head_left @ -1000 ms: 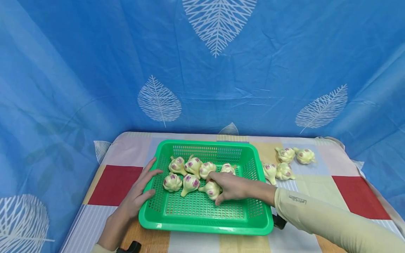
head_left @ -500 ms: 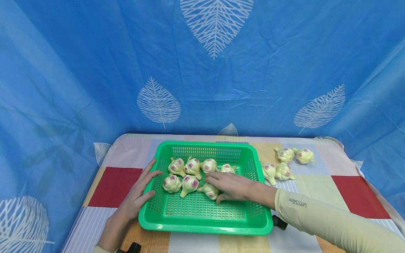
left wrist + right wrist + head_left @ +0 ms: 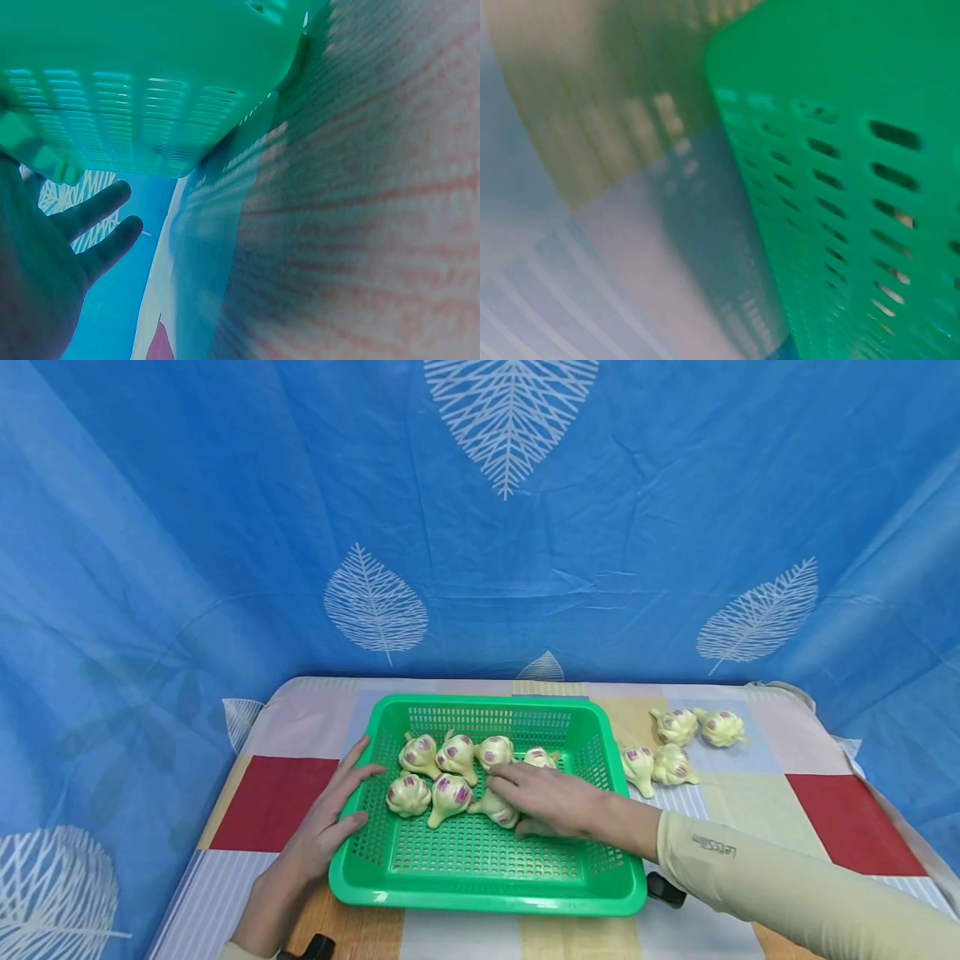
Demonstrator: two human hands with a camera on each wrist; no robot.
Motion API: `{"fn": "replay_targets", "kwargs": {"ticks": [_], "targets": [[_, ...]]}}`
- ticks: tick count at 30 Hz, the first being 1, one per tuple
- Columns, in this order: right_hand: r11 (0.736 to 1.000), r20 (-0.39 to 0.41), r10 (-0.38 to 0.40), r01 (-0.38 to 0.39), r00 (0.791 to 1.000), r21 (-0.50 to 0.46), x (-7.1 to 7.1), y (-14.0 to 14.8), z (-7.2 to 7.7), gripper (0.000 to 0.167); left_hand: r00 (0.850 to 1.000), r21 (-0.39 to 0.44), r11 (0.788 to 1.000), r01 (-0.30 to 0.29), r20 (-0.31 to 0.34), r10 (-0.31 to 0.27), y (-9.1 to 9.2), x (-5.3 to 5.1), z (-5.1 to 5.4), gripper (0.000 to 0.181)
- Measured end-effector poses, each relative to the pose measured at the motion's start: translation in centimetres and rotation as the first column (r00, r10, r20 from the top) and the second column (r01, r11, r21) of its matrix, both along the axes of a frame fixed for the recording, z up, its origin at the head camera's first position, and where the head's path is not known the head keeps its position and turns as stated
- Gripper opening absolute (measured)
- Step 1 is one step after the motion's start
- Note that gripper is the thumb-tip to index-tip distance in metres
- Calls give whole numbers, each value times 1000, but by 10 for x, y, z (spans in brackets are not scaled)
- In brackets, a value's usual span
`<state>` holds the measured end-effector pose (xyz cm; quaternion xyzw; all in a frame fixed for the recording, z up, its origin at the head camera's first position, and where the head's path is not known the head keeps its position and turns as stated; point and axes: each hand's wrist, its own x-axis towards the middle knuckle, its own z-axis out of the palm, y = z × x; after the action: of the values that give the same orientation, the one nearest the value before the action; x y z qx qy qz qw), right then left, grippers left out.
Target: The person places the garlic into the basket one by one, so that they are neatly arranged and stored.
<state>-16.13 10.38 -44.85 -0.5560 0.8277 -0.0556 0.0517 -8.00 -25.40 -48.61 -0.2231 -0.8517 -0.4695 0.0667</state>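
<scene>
Inside a slotted plastic basket (image 3: 487, 902), right hand (image 3: 555, 800) touches knobbly garlic bulb (image 3: 497, 812), grip unclear; left hand (image 3: 318, 827) spreads loosely at rim (image 3: 340, 864).

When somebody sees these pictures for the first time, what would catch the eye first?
Likely the green perforated basket on the checkered tablecloth, with garlic bulbs inside. The right hand is inside it; the left hand is at its left rim. Behind hangs a blue curtain with white leaf prints.

A curtained-off workspace: blue drapes (image 3: 480, 618) (leaf-printed) around a cloth-covered table (image 3: 757, 802).
</scene>
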Motion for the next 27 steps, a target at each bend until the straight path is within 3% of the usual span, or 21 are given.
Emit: {"fn": "replay_targets", "kwargs": {"ticks": [9,16,20,24,27], "targets": [[989,159,-138,144,977,-26,1,8,26,81,1000,-14,1000,-19,7,19,-2,0,1,56],[985,219,-116,141,969,-103,10,36,41,75,1000,-22,1000,-16,26,17,3,0,5,56],[978,222,-138,168,965,-120,19,55,42,69,999,-14,1000,-18,34,19,4,0,5,56],[947,224,-226,267,948,-177,29,77,34,67,999,-24,999,-23,26,23,3,0,5,56],[896,250,-319,377,914,-236,36,95,27,68,1000,-37,999,-26,16,27,0,0,5,56]]}}
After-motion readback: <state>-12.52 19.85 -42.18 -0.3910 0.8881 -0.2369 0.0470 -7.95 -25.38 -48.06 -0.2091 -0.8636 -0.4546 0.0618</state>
